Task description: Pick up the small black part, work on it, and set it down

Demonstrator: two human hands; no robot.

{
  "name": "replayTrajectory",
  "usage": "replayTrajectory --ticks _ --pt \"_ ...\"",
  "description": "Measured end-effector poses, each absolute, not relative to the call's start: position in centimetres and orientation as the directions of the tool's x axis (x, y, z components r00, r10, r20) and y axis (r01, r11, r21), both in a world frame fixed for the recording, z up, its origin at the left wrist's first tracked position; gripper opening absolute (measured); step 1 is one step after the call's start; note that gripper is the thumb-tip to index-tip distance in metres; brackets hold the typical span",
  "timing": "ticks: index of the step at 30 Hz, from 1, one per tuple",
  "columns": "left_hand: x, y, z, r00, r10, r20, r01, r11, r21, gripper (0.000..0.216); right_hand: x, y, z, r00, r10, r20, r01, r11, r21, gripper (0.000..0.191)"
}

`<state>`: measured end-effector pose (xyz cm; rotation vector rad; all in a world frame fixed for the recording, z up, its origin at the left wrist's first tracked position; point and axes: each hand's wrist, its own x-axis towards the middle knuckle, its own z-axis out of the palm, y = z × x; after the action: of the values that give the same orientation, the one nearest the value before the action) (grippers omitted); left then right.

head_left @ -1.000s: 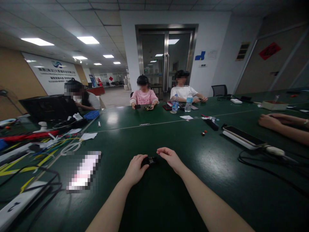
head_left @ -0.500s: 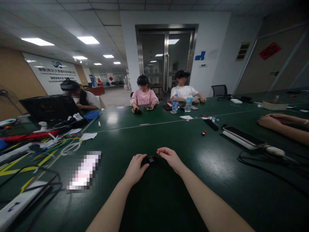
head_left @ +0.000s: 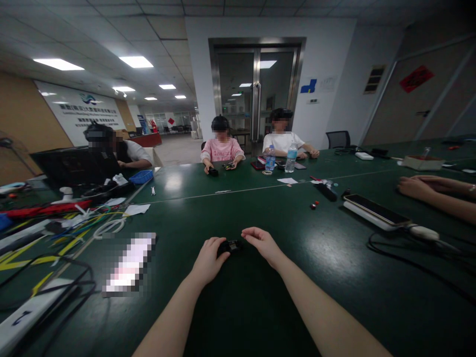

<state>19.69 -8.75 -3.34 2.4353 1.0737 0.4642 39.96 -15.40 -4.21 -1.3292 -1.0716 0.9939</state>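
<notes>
Low over the green table (head_left: 178,277), my left hand (head_left: 208,262) is closed round the left end of a small black device (head_left: 233,245). Its thumb lies at the near side and the fingers at the far side. Some lighter detail shows on the device's upper face, too small to read. Just right of it, apart from the device, is my right hand (head_left: 262,244). Its thumb and fingers are drawn together in a pinch. Whatever lies between those fingertips, if anything, is too small or hidden to make out.
A blurred-out bright rectangle (head_left: 130,265) lies to the left, by cables and a white power strip (head_left: 35,317). To the right are a phone (head_left: 375,209) on a white block and another person's hands (head_left: 420,186). Water bottles (head_left: 291,157) stand farther off, near seated people.
My hands and the black device hold almost the same place. The person at the far left has shifted slightly leftward.
</notes>
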Motion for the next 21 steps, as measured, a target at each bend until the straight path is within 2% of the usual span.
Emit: replayTrajectory --ticks 6,13,21 --pt "19.8 -9.0 -2.9 0.652 0.746 0.137 0.589 -0.612 0.528 0.042 39.6 -15.6 -4.1 0.198 0.977 0.074 0.215 0.031 -0.976 0.027" --pt "19.8 -8.9 -3.1 0.663 0.729 0.169 0.557 -0.631 0.54 0.042 38.2 -16.1 -3.5 0.109 0.971 0.212 0.469 0.137 -0.872 0.025" --pt "19.8 -9.0 -3.0 0.664 0.729 0.165 0.552 -0.628 0.548 0.042 37.8 -16.2 -3.4 0.057 0.972 0.228 0.589 0.151 -0.794 0.027"
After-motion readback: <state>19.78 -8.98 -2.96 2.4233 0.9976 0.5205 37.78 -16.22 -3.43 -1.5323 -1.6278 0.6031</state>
